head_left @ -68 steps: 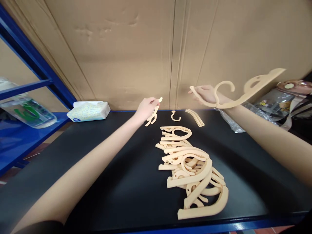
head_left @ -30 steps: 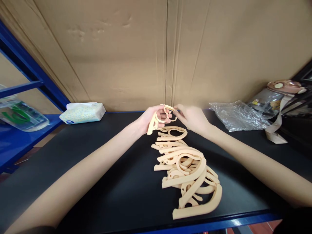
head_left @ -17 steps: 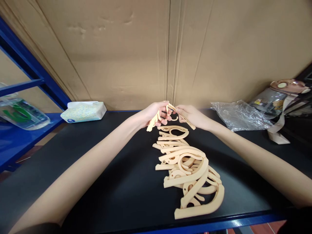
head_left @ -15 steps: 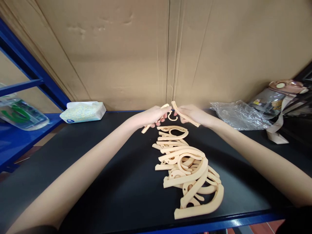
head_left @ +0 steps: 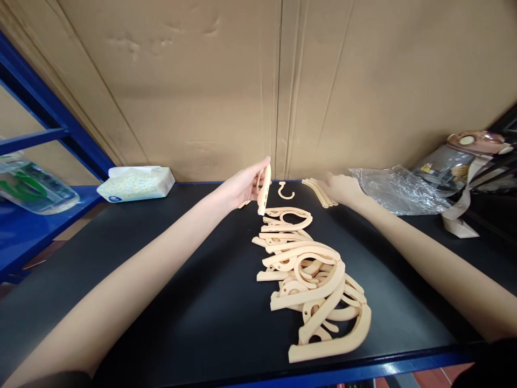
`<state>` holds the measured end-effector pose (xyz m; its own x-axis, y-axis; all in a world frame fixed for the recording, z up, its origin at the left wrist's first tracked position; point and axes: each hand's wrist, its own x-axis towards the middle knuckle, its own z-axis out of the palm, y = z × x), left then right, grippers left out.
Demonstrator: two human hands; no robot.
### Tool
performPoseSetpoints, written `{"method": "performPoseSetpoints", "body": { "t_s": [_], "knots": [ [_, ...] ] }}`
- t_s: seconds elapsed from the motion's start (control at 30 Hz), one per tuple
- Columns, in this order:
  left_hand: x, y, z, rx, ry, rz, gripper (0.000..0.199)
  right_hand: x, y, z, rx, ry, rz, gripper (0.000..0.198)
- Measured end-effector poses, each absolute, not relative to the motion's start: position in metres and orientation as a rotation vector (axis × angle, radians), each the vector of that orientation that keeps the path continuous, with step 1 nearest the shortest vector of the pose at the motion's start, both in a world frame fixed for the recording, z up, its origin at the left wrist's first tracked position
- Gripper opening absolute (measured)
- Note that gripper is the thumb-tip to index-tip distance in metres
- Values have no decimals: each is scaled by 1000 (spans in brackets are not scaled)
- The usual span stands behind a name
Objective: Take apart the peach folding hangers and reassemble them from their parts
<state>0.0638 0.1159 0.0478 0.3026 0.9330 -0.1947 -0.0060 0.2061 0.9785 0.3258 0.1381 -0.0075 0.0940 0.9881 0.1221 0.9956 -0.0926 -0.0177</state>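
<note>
My left hand [head_left: 247, 184] is closed around a beige plastic hanger arm [head_left: 264, 191], held upright above the table with a row of small holes showing. Another beige piece [head_left: 244, 204] peeks out below that hand. At the back right, my right hand [head_left: 337, 186] is at a row of beige hanger arms [head_left: 318, 192] lying side by side; its fingers are blurred and partly hidden. Between the hands lies a loose beige hanger hook [head_left: 286, 191]. In front of them, a pile of folded beige hangers [head_left: 319, 291] stretches toward the table's near edge.
The black table [head_left: 202, 302] meets a cardboard wall [head_left: 194, 108]. A tissue pack [head_left: 137, 184] lies back left, near a blue rack [head_left: 52, 134] holding a clear container [head_left: 36, 186]. A crumpled plastic bag [head_left: 399, 188] and a strapped bottle [head_left: 444, 167] are at the right.
My right hand has moved right, from near the hook to the row of hanger arms. My left hand has turned, and the piece in it now stands upright.
</note>
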Motion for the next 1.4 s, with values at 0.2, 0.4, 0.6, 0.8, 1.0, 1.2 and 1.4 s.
{"method": "performPoseSetpoints", "body": {
  "t_s": [0.2, 0.4, 0.6, 0.8, 1.0, 1.2, 1.4],
  "knots": [
    [64, 118, 40, 1140, 1018, 837, 32, 319, 134, -6, -2196, -2117, -126, 51],
    [68, 120, 34, 1125, 995, 867, 19, 300, 124, 4, -2030, -1999, -67, 52],
    [81, 106, 38, 1213, 862, 851, 25, 266, 106, 27, -1502, -2082, 320, 52],
    [83, 101, 43, 1388, 874, 952, 24, 276, 98, 46, -1316, -2000, 208, 26],
    [87, 98, 42, 1709, 1001, 892, 31, 278, 91, 50, -1496, -2270, -437, 33],
    [94, 100, 23, 2187, 1264, 910, 28, 270, 91, 36, -1671, -2391, -280, 33],
    [97, 116, 16, 2382, 1440, 729, 26, 292, 114, 34, -1632, -2254, 207, 15]
  ]
}}
